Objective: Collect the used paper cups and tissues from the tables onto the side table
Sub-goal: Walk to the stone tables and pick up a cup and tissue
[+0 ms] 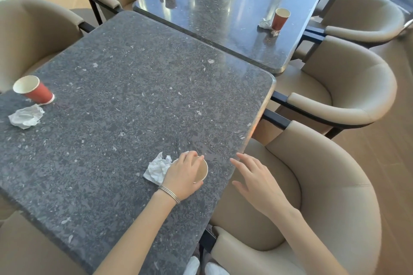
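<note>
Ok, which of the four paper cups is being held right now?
The cup at the right edge of the near table: the left hand grips it from above. The other three stand untouched.

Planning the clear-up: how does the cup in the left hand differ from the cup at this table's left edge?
The held cup is gripped by the left hand; the left-edge cup stands untouched. The held cup's wall is hidden; the left-edge cup's shows red. Both are open-topped with pale insides.
</note>
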The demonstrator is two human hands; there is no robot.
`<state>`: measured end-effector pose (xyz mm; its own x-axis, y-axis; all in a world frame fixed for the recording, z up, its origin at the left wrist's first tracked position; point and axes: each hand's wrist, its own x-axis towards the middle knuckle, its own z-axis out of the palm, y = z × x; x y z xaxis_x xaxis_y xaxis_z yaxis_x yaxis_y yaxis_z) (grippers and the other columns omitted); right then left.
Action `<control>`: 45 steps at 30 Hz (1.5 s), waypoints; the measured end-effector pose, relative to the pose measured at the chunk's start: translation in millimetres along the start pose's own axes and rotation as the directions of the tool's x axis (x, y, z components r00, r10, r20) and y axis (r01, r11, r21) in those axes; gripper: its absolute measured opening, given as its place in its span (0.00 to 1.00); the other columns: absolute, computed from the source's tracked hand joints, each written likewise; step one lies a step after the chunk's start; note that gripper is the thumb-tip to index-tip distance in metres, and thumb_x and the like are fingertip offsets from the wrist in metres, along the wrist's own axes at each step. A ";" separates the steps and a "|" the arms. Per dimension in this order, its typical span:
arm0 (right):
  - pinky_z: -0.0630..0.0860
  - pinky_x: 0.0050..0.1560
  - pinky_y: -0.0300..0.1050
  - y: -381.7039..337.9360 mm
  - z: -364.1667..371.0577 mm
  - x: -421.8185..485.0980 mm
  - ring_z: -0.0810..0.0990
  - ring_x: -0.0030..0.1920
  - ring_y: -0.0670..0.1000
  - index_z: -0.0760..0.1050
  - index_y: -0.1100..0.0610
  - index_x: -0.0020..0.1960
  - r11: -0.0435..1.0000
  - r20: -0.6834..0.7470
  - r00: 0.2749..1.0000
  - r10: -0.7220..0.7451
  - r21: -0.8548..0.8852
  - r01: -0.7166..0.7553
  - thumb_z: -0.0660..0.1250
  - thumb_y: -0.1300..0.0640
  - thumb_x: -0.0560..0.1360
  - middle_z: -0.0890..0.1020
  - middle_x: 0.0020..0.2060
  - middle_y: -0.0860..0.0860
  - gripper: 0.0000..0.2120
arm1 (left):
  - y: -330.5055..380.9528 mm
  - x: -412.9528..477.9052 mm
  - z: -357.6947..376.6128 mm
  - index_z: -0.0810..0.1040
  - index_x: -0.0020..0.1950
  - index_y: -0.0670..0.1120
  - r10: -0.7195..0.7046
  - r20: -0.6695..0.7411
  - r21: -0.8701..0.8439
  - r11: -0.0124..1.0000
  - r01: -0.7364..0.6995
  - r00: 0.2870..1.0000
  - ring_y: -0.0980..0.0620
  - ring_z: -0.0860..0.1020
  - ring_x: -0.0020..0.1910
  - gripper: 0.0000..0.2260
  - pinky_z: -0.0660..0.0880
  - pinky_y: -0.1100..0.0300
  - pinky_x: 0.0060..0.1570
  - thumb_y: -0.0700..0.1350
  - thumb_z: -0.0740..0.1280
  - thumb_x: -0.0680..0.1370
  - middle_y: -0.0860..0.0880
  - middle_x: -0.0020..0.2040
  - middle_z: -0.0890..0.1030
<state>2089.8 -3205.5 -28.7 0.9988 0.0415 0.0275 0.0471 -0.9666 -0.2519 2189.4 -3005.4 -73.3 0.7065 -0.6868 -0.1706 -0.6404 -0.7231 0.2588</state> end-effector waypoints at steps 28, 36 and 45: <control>0.71 0.58 0.58 -61.1 23.5 -15.4 0.72 0.63 0.60 0.69 0.55 0.66 0.963 0.176 0.947 -0.270 0.054 0.264 0.75 0.54 0.66 0.74 0.63 0.57 0.31 | 5.5 -153.8 16.3 0.58 0.74 0.51 -0.338 0.037 -0.077 0.937 0.340 0.940 0.52 0.59 0.71 0.32 0.73 0.57 0.56 0.56 0.67 0.74 0.51 0.72 0.61; 0.71 0.59 0.58 -83.9 23.7 -16.5 0.71 0.64 0.61 0.69 0.55 0.67 0.955 0.174 0.939 -0.296 0.066 0.288 0.75 0.54 0.67 0.73 0.64 0.57 0.31 | -11.4 -189.5 19.9 0.58 0.74 0.56 -0.362 0.035 -0.037 0.931 0.363 0.931 0.50 0.56 0.72 0.28 0.73 0.56 0.56 0.51 0.64 0.76 0.50 0.73 0.58; 0.65 0.64 0.56 -135.9 36.3 -29.2 0.65 0.69 0.59 0.64 0.54 0.70 0.971 0.201 0.950 -0.241 0.045 0.237 0.70 0.53 0.71 0.67 0.69 0.56 0.30 | -51.6 -226.0 19.2 0.57 0.74 0.56 -0.272 0.072 -0.032 0.961 0.275 0.959 0.50 0.52 0.74 0.30 0.65 0.54 0.66 0.51 0.66 0.76 0.50 0.75 0.56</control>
<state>2054.8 -3066.1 -30.4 0.9404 0.3229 -0.1072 0.2827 -0.9169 -0.2816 2057.0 -2814.3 -66.4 0.8306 -0.4673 -0.3028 -0.4112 -0.8814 0.2323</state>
